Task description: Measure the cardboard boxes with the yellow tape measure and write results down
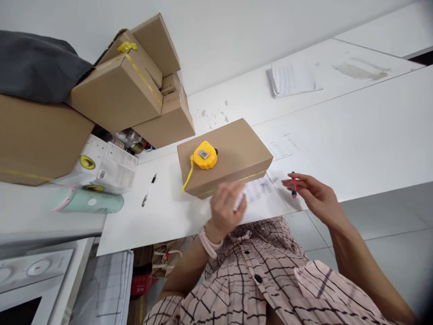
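Note:
A closed brown cardboard box (237, 144) lies on the white table, with a yellow tape measure (205, 155) on top and its yellow strap hanging over the edge. My left hand (226, 208) hovers at the box's near side, loosely curled and slightly blurred; a gap shows between thumb and fingers, with nothing visible in it. A printed sheet (259, 194) lies partly under the box. To the right, above the table's front edge, my right hand (318, 198) pinches a short red and black pen-like object (294, 186) between thumb and fingers.
A black-and-clear pen (149, 189) lies left of the box. Stacked cartons (118, 90), an avocado-printed box (117, 167) and a mint-green bottle (98, 201) crowd the left side. A stack of papers (292, 79) sits at the back. An appliance (37, 275) stands at lower left.

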A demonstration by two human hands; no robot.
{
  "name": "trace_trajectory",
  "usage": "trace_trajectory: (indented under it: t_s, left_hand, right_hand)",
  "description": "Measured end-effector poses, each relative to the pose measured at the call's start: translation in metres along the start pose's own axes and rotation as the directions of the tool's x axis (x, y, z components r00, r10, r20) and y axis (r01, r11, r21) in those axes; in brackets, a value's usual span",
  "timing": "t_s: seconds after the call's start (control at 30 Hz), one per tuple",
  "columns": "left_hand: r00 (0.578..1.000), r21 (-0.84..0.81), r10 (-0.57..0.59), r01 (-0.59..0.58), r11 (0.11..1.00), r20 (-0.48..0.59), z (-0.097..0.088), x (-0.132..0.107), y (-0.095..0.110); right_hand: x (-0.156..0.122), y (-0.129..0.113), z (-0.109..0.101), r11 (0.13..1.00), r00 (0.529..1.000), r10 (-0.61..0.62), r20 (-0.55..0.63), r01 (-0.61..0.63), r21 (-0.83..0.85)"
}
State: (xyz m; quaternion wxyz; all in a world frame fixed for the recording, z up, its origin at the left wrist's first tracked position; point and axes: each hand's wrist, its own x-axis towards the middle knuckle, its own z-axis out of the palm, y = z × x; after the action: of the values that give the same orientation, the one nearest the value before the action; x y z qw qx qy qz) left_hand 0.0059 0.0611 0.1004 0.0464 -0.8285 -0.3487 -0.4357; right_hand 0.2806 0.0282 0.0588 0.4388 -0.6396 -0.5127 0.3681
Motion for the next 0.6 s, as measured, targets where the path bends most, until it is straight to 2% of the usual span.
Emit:
trace_trajectory:
  t_s: [0.07, 0.1, 0.13, 0.2, 0.27, 0.3, 0.33, 0.4, 0.5, 0.6]
  left_hand:
    - [0.982, -0.118, 0.039, -0.017, 0.993, 0.182, 0.022, -0.029, 0.031]
    - [0.947, -0.117, 0.033, 0.005, 0.993, 0.32, 0.032, -0.042, 0.044]
    - [0.896, -0.096, 0.014, 0.032, 0.995, 0.444, 0.041, -0.052, 0.054]
    - [0.751, -0.033, -0.036, 0.077, 0.997, 0.659, 0.054, -0.064, 0.067]
    - [0.621, 0.023, -0.081, 0.101, 0.995, 0.78, 0.06, -0.067, 0.073]
    - [0.579, 0.042, -0.093, 0.102, 0.994, 0.81, 0.062, -0.067, 0.075]
    - [0.556, 0.059, -0.103, 0.096, 0.994, 0.825, 0.063, -0.066, 0.076]
    - [0.549, 0.081, -0.102, 0.063, 0.995, 0.83, 0.063, -0.063, 0.076]
    - [0.552, 0.097, -0.089, 0.016, 0.995, 0.829, 0.06, -0.056, 0.076]
    - [0.531, 0.107, -0.103, 0.023, 0.994, 0.841, 0.056, -0.048, 0.075]
  right_hand:
    - [-0.011, -0.004, -0.005, 0.995, 0.997, 0.007, -0.083, 0.001, 0.096]
    - [-0.016, -0.006, -0.006, 0.996, 0.987, 0.021, -0.16, -0.007, 0.091]
    - [-0.019, -0.006, -0.005, 0.997, 0.971, 0.036, -0.235, -0.019, 0.075]
    - [-0.023, -0.005, -0.001, 0.996, 0.954, 0.055, -0.294, -0.032, 0.081]
    - [-0.022, -0.002, 0.006, 0.983, 0.979, 0.064, -0.194, -0.028, 0.18]
    - [-0.021, 0.0, 0.011, 0.972, 0.993, 0.059, -0.103, -0.034, 0.234]
    - [-0.019, 0.001, 0.016, 0.962, 0.998, 0.054, -0.019, -0.047, 0.268]
    - [-0.016, 0.004, 0.027, 0.963, 0.995, 0.068, 0.077, -0.085, 0.256]
    - [-0.011, 0.01, 0.044, 0.976, 0.989, 0.126, 0.073, -0.136, 0.168]
    - [-0.006, 0.016, 0.055, 0.981, 0.988, 0.15, 0.029, -0.153, 0.122]
